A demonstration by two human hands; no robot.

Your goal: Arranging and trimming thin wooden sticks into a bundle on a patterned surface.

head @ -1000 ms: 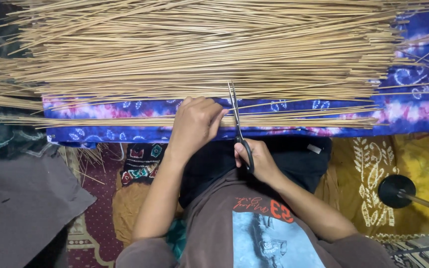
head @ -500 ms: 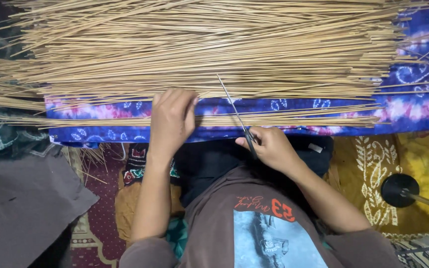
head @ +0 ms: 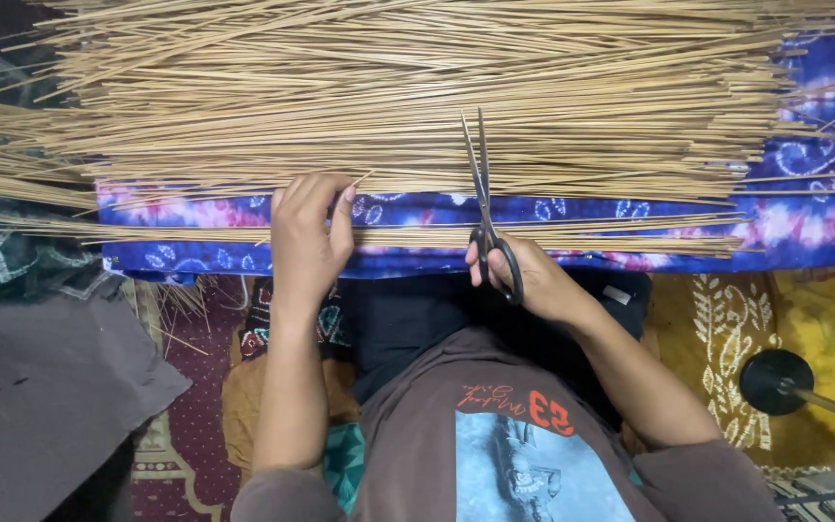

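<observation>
A wide layer of thin tan sticks lies across a blue and purple patterned cloth. My left hand rests flat on a small row of sticks at the cloth's near edge, fingers together. My right hand grips the black handles of a pair of scissors. The blades point away from me, slightly apart, over the big stick pile.
A grey cloth lies at the left. A yellow patterned fabric lies at the right with a black round base and rod on it. A patterned rug shows below the sticks.
My left hand has slid left along the near row of sticks. My right hand has shifted right and turned the scissors more upright, further over the pile.
</observation>
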